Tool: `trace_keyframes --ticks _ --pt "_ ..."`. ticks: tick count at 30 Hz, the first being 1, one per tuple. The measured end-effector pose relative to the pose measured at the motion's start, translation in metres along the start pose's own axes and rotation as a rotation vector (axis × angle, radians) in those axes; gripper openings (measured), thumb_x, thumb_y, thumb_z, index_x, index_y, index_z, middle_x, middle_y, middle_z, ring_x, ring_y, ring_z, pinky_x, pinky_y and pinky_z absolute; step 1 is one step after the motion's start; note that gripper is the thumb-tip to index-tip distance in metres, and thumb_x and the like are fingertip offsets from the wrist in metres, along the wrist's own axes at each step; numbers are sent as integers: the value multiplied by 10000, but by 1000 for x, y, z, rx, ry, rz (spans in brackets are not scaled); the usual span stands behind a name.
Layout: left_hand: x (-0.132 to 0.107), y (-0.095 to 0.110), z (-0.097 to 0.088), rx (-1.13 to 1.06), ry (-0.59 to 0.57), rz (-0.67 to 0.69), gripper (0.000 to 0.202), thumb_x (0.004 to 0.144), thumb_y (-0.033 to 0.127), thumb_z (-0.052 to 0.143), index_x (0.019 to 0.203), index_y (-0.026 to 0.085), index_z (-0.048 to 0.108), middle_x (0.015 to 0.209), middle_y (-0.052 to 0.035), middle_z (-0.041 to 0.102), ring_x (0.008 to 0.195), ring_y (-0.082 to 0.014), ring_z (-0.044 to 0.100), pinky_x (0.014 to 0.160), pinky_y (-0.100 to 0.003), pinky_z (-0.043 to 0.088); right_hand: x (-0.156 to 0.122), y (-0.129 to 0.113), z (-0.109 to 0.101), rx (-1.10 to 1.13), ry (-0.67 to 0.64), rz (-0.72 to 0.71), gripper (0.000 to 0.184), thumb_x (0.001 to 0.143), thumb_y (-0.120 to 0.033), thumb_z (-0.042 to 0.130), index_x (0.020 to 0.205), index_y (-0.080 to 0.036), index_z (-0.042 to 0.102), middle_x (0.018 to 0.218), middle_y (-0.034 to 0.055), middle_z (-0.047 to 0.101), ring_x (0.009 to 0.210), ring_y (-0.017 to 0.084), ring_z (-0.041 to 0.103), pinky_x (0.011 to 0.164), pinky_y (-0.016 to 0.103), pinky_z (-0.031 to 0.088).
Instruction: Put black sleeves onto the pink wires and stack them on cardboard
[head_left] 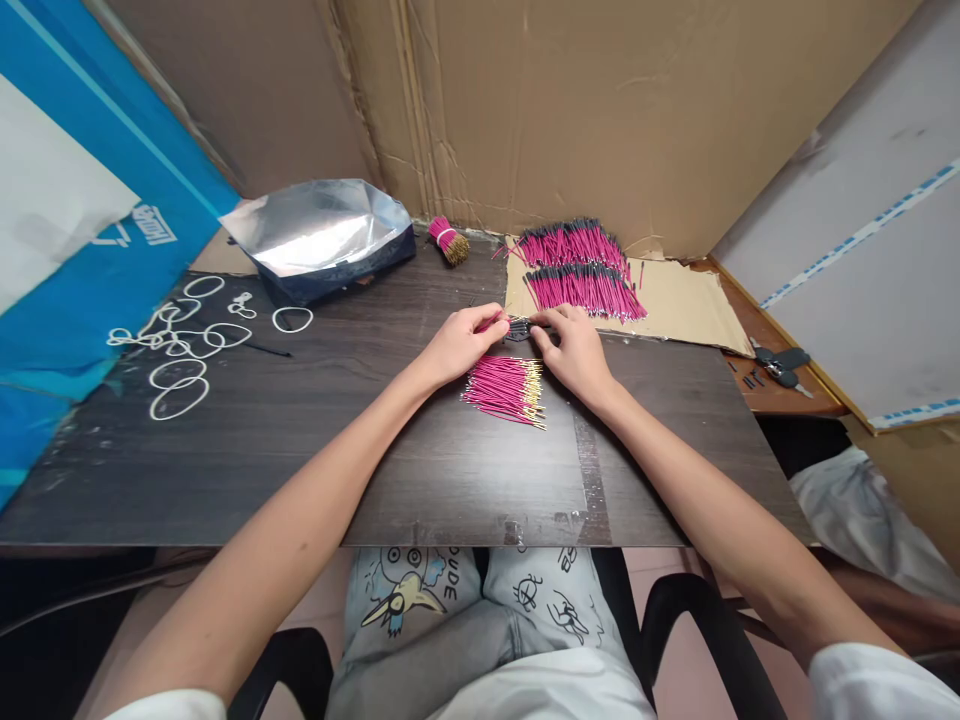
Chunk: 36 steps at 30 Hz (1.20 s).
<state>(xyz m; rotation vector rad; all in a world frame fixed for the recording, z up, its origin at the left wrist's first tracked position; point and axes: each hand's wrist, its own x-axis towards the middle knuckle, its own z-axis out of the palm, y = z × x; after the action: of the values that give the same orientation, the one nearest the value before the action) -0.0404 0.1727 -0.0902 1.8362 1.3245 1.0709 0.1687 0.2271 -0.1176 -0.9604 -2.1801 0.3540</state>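
My left hand point(466, 340) is closed in a pinch on a pink wire, with its end pointing right. Facing it, my right hand point(574, 345) has thumb and fingers drawn together at a small cluster of black sleeves point(517, 328); what its fingertips grip is too small to make out. Just below both hands lies a pile of pink wires point(504, 388) with gold-coloured ends to the right. Beyond my right hand, two rows of pink wires with black tips point(589, 288) rest on a flat cardboard sheet point(690, 305).
A silver-lined open bag point(322, 240) stands at the back left, beside a banded wire bundle point(448, 242). White rubber bands point(178, 397) lie scattered on the left. Keys point(784, 365) sit on a brown surface at right. Cardboard walls point(600, 110) rise behind; another person's leg shows at right.
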Motion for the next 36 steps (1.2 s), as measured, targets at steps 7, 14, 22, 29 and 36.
trace_keyframes --ticks 7,14,22,29,36 --pt "-2 11 1 83 32 -25 285 964 349 467 747 181 544 677 27 491 664 -141 431 656 -282 326 0 -1 0 -64 -33 -58 115 963 -244 591 1028 -253 686 1056 114 613 1018 320 522 893 510 448" --pt "-2 9 3 106 49 -29 336 977 337 432 750 169 614 667 13 543 662 -148 472 664 -279 343 2 2 3 -117 -23 -41 118 932 -336 680 970 -225 674 1033 121 581 1017 331 500 899 523 445" --pt "-1 8 6 97 70 -46 335 964 335 429 727 173 602 658 6 559 655 -152 468 678 -275 359 6 1 12 -151 -48 -101 108 958 -206 546 877 -217 618 992 131 584 967 319 483 857 506 433" --pt "-1 9 6 131 55 -16 329 989 344 434 731 179 554 663 27 518 642 -136 447 662 -275 330 6 -2 -1 46 55 -62 109 1007 -205 447 923 -235 510 947 91 606 896 255 523 815 421 436" --pt "0 6 9 195 33 40 307 993 345 455 733 189 504 654 38 482 645 -134 429 653 -275 315 1 -16 -8 290 32 -102 70 997 -204 478 970 -239 532 953 47 623 903 203 592 832 358 466"
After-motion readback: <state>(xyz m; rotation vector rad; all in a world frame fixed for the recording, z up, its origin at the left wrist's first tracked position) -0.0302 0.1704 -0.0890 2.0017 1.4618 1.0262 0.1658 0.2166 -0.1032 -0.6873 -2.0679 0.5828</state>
